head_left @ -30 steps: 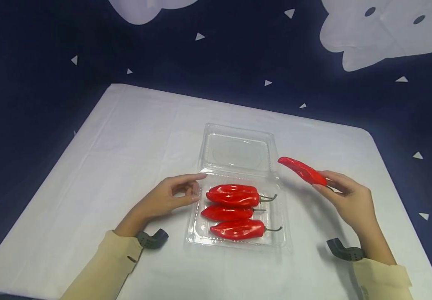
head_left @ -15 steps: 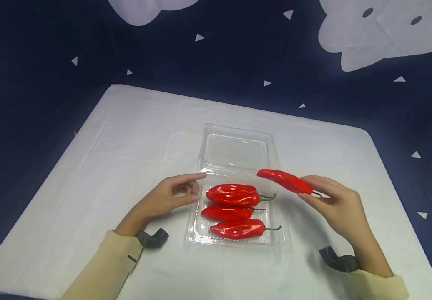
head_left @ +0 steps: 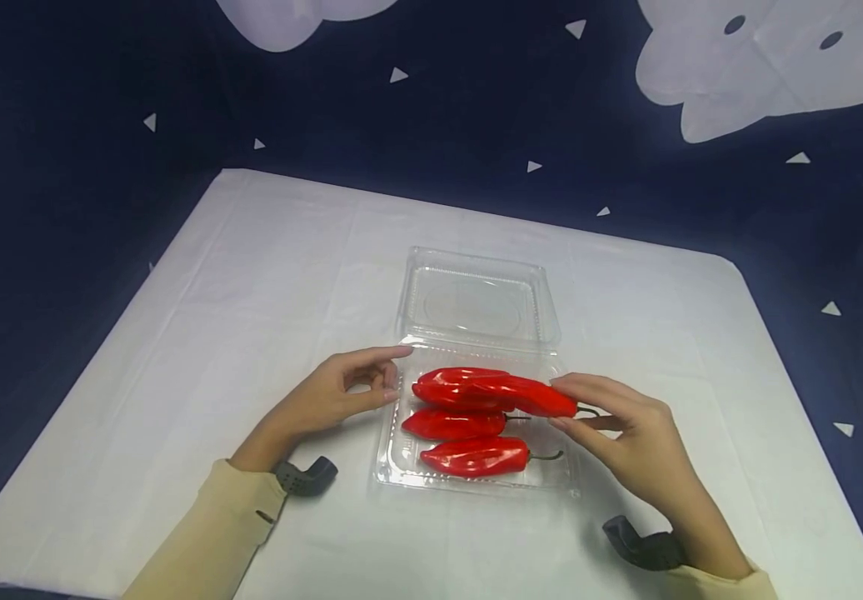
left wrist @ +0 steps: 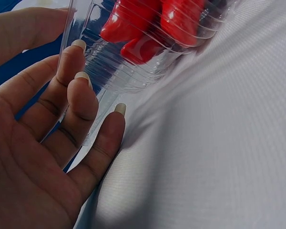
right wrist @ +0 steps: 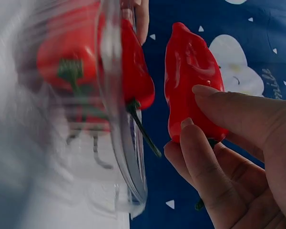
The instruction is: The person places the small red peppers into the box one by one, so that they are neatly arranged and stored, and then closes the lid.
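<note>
My right hand [head_left: 630, 429] pinches a glossy red pepper [head_left: 544, 397] near its stem end, thumb and fingers on opposite sides. In the right wrist view this pepper [right wrist: 188, 71] is held beside the container, its tip pointing up. Over the clear plastic clamshell container [head_left: 394, 479] in the head view, it overlaps the rearmost pepper. Other red peppers lie inside in rows, such as the front pepper [head_left: 476, 457], stems to the right. At the container's left side is my left hand [head_left: 349, 387], index finger extended along the rear corner. The left wrist view shows its fingertips [left wrist: 78, 45] right at the clear wall.
The container's lid [head_left: 476, 296] stands open toward the back. A white cloth covers the table [head_left: 251, 275]. Behind it hangs a dark blue backdrop [head_left: 439, 117] with white shapes. Each wrist wears a dark camera mount, such as the left mount [head_left: 307, 477].
My right hand has carried its pepper left and down from beyond the container's right side to over the peppers inside. My left hand has stayed at the container's left edge.
</note>
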The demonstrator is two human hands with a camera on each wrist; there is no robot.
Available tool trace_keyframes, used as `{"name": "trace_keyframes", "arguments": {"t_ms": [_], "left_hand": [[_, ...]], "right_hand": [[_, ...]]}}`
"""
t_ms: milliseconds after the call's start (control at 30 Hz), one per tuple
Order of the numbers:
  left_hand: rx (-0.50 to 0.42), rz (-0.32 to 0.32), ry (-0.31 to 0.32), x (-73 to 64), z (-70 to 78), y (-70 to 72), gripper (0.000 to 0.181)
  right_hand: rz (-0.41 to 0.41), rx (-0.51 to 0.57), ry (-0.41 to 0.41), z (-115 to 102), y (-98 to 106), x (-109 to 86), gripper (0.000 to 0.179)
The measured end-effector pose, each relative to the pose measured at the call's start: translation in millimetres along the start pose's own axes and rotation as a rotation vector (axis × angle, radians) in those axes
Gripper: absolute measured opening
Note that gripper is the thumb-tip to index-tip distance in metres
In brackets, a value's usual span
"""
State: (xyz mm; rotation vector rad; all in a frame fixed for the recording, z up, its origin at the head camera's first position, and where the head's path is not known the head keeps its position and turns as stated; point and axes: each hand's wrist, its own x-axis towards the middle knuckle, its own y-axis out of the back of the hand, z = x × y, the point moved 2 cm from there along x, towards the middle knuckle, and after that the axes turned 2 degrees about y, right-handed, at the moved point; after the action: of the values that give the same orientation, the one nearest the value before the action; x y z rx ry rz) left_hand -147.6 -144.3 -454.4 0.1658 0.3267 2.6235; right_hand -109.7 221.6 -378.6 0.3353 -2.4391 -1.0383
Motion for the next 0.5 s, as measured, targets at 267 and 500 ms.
{"name": "trace_keyframes", "arguments": {"t_ms": [267, 500], "left_hand": [[-0.002, 0.002, 0.010, -1.5, 1.3, -0.3, 0.056], [-0.018, -0.008, 0.010, -0.1, 1.8, 0.3, 0.056]], "right_hand": [[-0.062, 0.033, 0.017, -11.8, -17.5, -4.0, 0.060], [-0.097, 0.061, 0.065, -15.5, -25.6, -7.6, 0.058]]}}
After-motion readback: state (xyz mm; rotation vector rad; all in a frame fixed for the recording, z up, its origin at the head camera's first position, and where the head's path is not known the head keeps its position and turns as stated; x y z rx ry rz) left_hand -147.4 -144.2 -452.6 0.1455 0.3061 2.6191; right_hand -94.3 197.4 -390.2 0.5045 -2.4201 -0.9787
